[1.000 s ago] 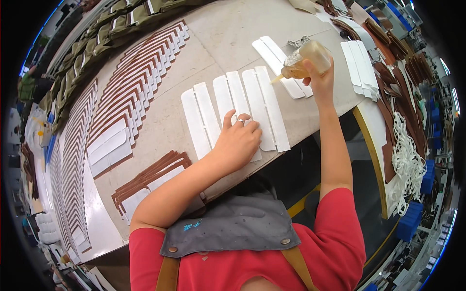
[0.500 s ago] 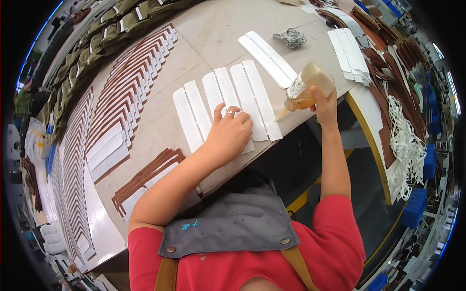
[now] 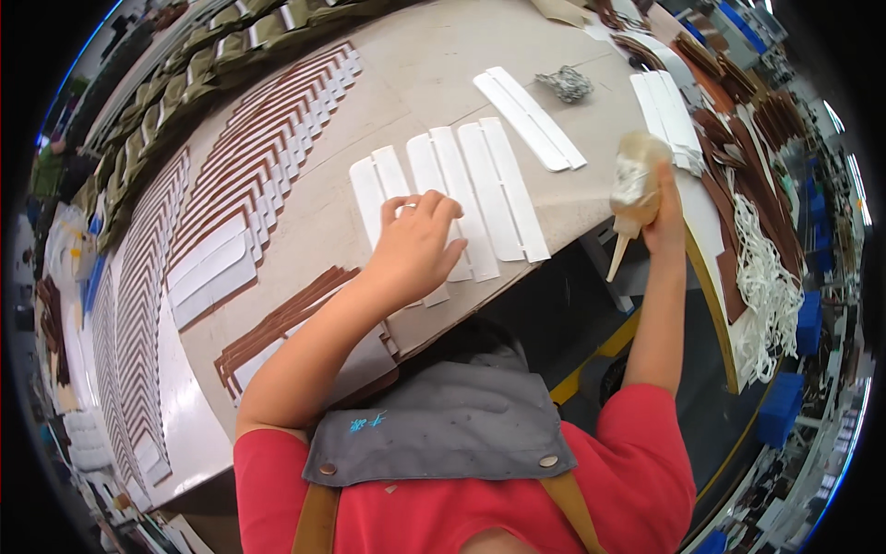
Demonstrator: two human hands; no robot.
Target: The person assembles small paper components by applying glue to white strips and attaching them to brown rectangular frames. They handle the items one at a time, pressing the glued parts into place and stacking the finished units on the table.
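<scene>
My right hand (image 3: pixel 666 214) is wrapped round a translucent squeeze bottle (image 3: pixel 637 185) of amber liquid. Its narrow nozzle points down past the table's edge, apart from the pieces. Over the left part of a row of white, round-cornered strips (image 3: pixel 506 196), each split lengthwise by a narrow gap, is my left hand (image 3: pixel 415 240). Its fingers are bent but apart, with nothing seen in them. The hand covers part of the leftmost strips (image 3: pixel 377 175); whether it touches them I cannot tell. Another white strip (image 3: pixel 531 120) lies slanted farther back.
Overlapping brown-and-white pieces (image 3: pixel 268 157) run in long rows on the left. A brown-edged stack (image 3: pixel 286 337) lies by my left forearm. Behind the strips sits a crumpled grey lump (image 3: pixel 566 85). More white strips (image 3: pixel 666 120) and tangled white cord (image 3: pixel 768 277) are on the right.
The bottle has moved right, away from the strips, and its nozzle has turned more downward. My left hand has shifted slightly left and its fingers have lifted and spread.
</scene>
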